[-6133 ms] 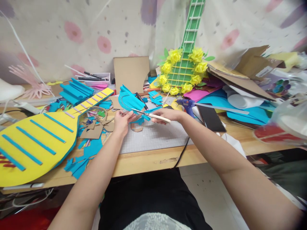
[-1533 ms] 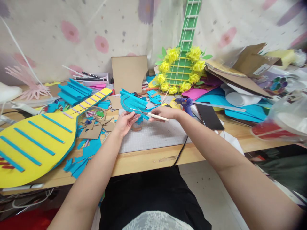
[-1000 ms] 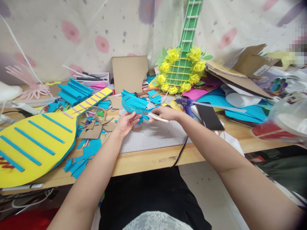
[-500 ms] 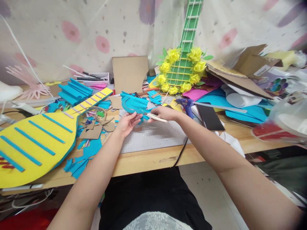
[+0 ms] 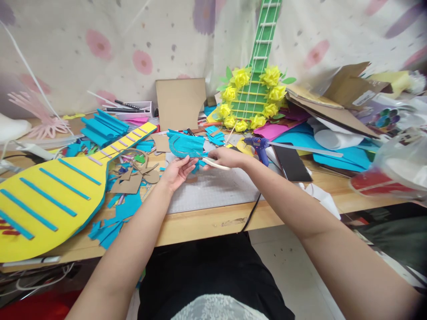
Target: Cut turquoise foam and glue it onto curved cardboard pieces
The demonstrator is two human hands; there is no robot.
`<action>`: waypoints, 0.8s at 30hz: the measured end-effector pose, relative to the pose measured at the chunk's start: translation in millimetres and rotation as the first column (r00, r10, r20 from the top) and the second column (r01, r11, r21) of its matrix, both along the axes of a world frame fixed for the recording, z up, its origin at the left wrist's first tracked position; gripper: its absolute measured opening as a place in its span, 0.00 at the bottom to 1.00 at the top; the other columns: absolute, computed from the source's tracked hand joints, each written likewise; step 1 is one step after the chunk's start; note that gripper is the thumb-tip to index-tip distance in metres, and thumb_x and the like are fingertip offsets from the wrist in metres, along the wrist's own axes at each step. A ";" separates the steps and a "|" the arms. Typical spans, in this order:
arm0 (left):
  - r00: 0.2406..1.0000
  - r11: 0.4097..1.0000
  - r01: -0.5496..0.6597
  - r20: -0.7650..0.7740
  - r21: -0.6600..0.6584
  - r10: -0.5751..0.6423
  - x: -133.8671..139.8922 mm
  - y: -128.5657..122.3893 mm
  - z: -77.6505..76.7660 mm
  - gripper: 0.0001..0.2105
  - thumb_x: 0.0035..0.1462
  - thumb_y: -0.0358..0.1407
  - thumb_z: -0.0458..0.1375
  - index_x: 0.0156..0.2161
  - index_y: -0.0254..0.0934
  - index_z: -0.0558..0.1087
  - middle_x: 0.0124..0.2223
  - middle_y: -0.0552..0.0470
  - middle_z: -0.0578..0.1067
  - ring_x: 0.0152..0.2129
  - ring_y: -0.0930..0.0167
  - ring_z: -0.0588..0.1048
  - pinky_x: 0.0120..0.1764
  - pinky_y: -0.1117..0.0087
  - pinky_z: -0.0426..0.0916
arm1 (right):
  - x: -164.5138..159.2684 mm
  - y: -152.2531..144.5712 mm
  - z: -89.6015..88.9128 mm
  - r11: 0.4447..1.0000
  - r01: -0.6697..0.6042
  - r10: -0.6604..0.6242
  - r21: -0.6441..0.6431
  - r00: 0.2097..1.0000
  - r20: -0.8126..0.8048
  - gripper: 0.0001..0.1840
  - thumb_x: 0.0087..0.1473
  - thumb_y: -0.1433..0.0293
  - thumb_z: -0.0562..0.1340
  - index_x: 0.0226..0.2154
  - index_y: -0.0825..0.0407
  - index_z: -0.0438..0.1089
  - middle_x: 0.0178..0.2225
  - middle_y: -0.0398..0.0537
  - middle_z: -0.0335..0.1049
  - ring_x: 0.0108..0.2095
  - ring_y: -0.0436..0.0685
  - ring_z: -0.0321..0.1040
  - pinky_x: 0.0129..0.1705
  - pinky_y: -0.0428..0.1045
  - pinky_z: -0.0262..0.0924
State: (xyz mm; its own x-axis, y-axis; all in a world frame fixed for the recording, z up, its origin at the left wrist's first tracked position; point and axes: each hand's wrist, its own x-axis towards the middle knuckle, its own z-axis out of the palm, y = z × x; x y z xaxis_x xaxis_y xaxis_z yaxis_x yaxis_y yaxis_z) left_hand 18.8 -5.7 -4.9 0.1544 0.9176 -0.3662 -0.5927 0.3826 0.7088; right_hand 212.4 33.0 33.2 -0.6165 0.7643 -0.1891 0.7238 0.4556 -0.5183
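Head view, looking down over the person's arms: the left hand [image 5: 180, 172], palm turned partly up, is pinching the near edge of a piece of blue paper [image 5: 187, 144] between thumb and fingers, while the right hand [image 5: 224, 157] is closed round the pale handles of the scissors [image 5: 216, 164]. That paper is held at the middle of the bench, above the far part of a grey cutting mat [image 5: 213, 192]. The blades are lost among fingers and paper at its near right corner, so I can't tell whether they stand apart or together. A curved line follows the left side of the paper; drawn or cut, I can't say. From where I'm standing the trimming looks only part done: the piece is broad and its far edge uneven, and I'd guess some of that curve is left to work round. Plenty of snipping is evidently finished, judging by the blue scraps [image 5: 128, 206] and the cardboard offcuts [image 5: 130, 183] left of the mat. Further left, the yellow lute-shaped piece [image 5: 50, 191] already has blue bars across its body and pinkish ones up the neck, though I make out no strings on it. Behind, the green instrument [image 5: 249, 98] looks nearer complete, strung in white and ringed with yellow flowers [image 5: 271, 76]. Right of the mat, a blue glue gun [image 5: 259, 146] sits beside a dark phone [image 5: 292, 162], neither of them in either hand.
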 end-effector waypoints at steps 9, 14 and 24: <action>0.997 1.000 -0.017 0.070 -0.026 0.018 0.1 -0.6 3.0 0.08 0.59 0.24 0.51 0.33 0.28 0.72 0.29 0.47 0.79 0.27 0.75 0.78 0.31 0.83 0.73 | -4.9 -1.2 -3.6 0.999 0.029 -0.030 0.036 0.999 0.028 0.25 0.43 0.46 0.60 0.25 0.53 0.64 0.24 0.42 0.60 0.26 0.49 0.52 0.28 0.46 0.41; 0.994 1.000 -0.006 0.112 -0.030 0.010 0.0 -1.0 3.5 0.09 0.59 0.24 0.49 0.35 0.27 0.72 0.28 0.47 0.79 0.26 0.75 0.78 0.30 0.84 0.73 | -7.1 -1.6 -2.1 0.998 0.039 -0.042 0.051 0.998 0.053 0.25 0.43 0.47 0.60 0.24 0.54 0.64 0.24 0.42 0.61 0.25 0.49 0.53 0.27 0.46 0.41; 0.989 0.994 -0.020 0.144 -0.104 0.035 1.2 -1.3 5.3 0.11 0.61 0.26 0.48 0.45 0.27 0.71 0.30 0.46 0.79 0.26 0.74 0.79 0.30 0.83 0.73 | -8.8 -3.5 -0.9 0.997 0.042 -0.047 0.066 0.996 0.071 0.26 0.44 0.46 0.59 0.26 0.54 0.65 0.25 0.44 0.64 0.26 0.49 0.56 0.27 0.45 0.42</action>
State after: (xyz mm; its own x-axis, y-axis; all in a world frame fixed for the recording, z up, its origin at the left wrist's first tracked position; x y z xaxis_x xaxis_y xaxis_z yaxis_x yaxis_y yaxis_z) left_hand 19.9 -7.0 0.4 0.1885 0.8814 -0.4332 -0.6981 0.4305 0.5722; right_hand 203.6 29.5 32.3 -0.5683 0.8026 -0.1814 0.7785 0.4531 -0.4343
